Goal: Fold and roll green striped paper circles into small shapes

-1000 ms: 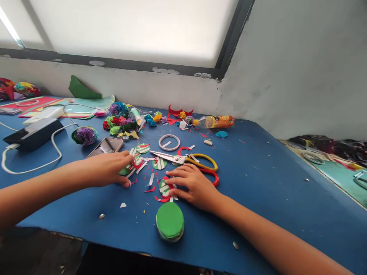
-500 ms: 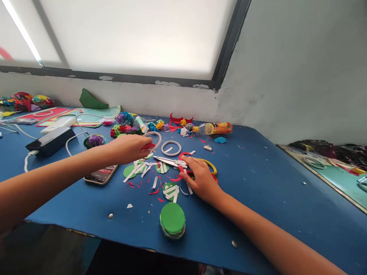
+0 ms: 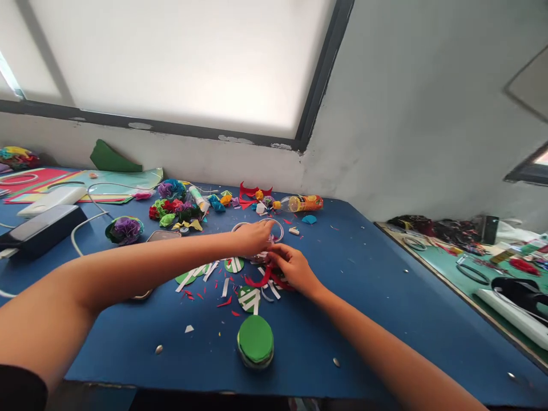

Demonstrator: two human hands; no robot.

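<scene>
Left hand (image 3: 253, 238) is beside right hand (image 3: 296, 270) above blue table (image 3: 363, 257).

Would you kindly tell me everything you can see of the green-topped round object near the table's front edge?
The round object has a flat green top that looks like paper or card, with darker and paler bands below. It sits upright, unheld, on the blue table; a white strip lies behind it, contact unclear.
</scene>
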